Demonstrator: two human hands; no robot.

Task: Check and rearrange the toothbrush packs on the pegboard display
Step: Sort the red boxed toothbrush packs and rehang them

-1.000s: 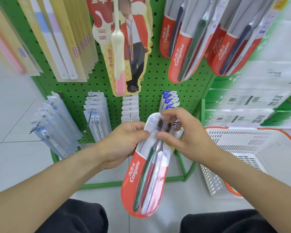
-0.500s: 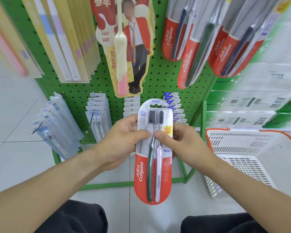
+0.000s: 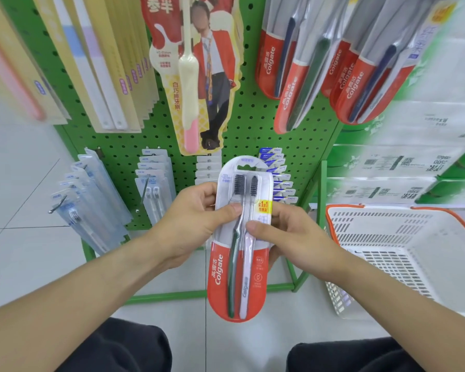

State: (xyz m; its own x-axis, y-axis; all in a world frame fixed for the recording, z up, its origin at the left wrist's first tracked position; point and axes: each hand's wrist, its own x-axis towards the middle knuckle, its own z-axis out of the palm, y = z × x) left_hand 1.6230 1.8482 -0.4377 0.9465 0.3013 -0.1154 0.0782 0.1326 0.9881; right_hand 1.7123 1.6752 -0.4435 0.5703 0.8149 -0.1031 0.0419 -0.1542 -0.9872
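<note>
Upright since the flip, the red-and-clear two-brush Colgate pack (image 3: 238, 237) stayed pinched by my left hand (image 3: 191, 224) at nine o'clock and right hand (image 3: 285, 237) at three.

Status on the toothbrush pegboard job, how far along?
Done: most packs already hang in rows on the green pegboard, including red packs at upper right.
In hand: one red two-brush pack is held upright, front facing the camera, pinched by the left hand and right hand; it looks like it is being checked.
Left: that pack is not on a peg yet. The white basket looks empty.
</note>
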